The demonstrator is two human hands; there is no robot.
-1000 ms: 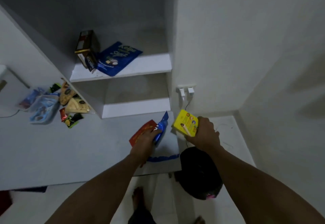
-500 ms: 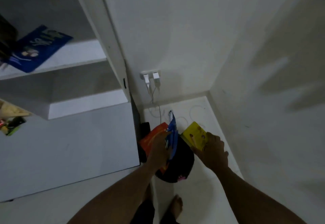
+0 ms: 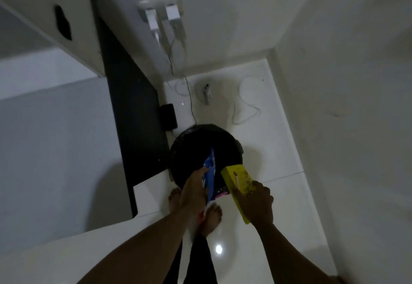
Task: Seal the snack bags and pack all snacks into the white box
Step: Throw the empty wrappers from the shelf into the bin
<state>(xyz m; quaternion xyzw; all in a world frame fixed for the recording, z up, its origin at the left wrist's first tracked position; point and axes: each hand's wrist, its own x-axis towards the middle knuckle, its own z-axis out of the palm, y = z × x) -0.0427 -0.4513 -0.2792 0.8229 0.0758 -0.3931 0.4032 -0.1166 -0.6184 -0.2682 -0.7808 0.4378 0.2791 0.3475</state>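
My left hand (image 3: 193, 191) grips a blue snack wrapper (image 3: 210, 173), with a sliver of a red-orange one (image 3: 201, 214) showing under the wrist. My right hand (image 3: 256, 201) holds a yellow snack box (image 3: 238, 178) by its near end. Both hands hang over the mouth of a round black bin (image 3: 200, 148) on the floor, and the tips of the blue wrapper and the yellow box reach over its dark opening. No white box is in view.
The grey desk top (image 3: 55, 150) with its black side panel (image 3: 133, 114) stands to the left of the bin. Two white chargers (image 3: 162, 16) sit in a wall socket, with cables (image 3: 247, 96) on the white floor. My bare feet (image 3: 210, 214) stand beside the bin. Walls close off the right.
The view has swung from the desk and shelf down to the floor. Both hands have carried the blue and red wrappers and the yellow box from above the desk to over the black bin.
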